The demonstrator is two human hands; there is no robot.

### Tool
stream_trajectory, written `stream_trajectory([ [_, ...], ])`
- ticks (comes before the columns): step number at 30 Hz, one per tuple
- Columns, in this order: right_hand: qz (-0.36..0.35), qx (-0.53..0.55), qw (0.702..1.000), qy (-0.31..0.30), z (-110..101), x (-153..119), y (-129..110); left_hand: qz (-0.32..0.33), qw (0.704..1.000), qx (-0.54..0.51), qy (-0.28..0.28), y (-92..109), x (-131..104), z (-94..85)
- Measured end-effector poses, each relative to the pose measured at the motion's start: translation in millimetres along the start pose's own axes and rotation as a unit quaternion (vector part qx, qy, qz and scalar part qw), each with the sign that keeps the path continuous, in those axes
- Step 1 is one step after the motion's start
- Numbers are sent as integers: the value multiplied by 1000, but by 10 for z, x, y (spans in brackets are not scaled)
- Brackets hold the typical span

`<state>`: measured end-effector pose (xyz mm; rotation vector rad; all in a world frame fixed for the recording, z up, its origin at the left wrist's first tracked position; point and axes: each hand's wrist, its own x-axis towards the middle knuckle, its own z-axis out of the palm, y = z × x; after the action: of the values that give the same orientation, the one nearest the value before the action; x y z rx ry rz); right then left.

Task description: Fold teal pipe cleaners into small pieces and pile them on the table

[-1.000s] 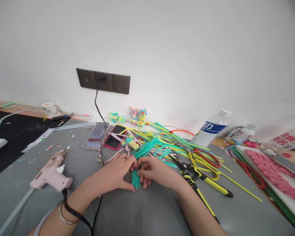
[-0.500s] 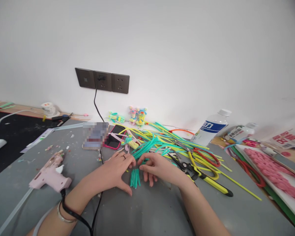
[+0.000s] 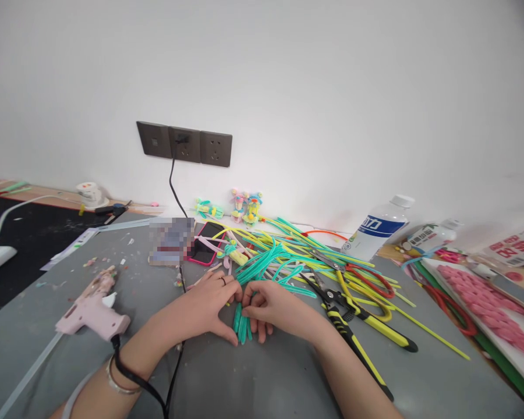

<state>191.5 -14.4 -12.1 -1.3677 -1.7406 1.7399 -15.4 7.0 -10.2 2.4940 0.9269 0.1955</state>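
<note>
A bundle of short teal pipe cleaners [image 3: 243, 327] lies between my hands on the grey table. My left hand [image 3: 213, 299], with a ring, arches over its left side, thumb apart from the curved fingers and nothing visibly gripped. The thumb and index finger of my right hand [image 3: 264, 308] are closed at the bundle's right side, pinching the teal strands. Just beyond my fingertips, longer teal pipe cleaners [image 3: 266, 259] spread over yellow ones [image 3: 297, 231]. A small yellow and teal figure [image 3: 233, 253] sits behind my left hand.
A pink glue gun [image 3: 94, 311] lies at left, its black cable passing over my left forearm. Yellow-black pliers [image 3: 347, 311] and scissors [image 3: 343, 272] lie at right. Behind are a phone [image 3: 205, 247], a bottle [image 3: 375, 230] and small figures [image 3: 247, 206].
My right hand has moved left and down onto the short teal bundle, its thumb and index finger now closed there. More of the pliers shows. The view has shifted slightly.
</note>
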Motion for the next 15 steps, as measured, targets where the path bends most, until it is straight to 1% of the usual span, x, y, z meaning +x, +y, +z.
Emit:
stream_trajectory([
  [3,-2,-1,1000,7,-21,6,7,10,1000,-1,6,-3,-13,17],
  [9,-7,10,1000,18,-31,27,38,0,1000,-29,11,-7,-18,85],
  [15,11,28,999,18,-50,3,-13,-5,999,-30,19,-7,-17,98],
])
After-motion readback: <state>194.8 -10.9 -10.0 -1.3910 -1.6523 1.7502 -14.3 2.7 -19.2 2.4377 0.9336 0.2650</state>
